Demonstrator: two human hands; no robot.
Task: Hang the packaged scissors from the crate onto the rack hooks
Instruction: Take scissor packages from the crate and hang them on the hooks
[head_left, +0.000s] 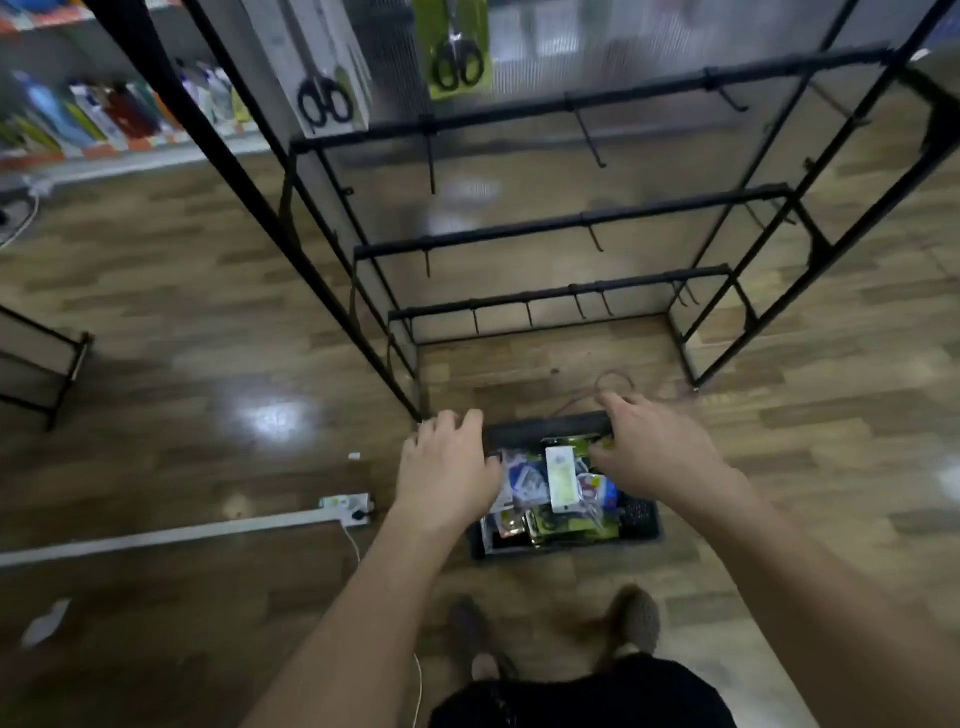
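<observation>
Packaged scissors (562, 480) (print unreadable) in crate (643, 520); left hand (448, 467), right hand (661, 448) above, fingers spread, empty.

Black crate (641, 519), black rack (571, 223), green scissors pkg (457, 52), brown wood-grain floor (182, 312)

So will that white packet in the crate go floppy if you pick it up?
Probably not: the white packet looks like a flat card, so likely stiffish and light. It lies loose atop other packs in the crate, so it may slide.
</observation>
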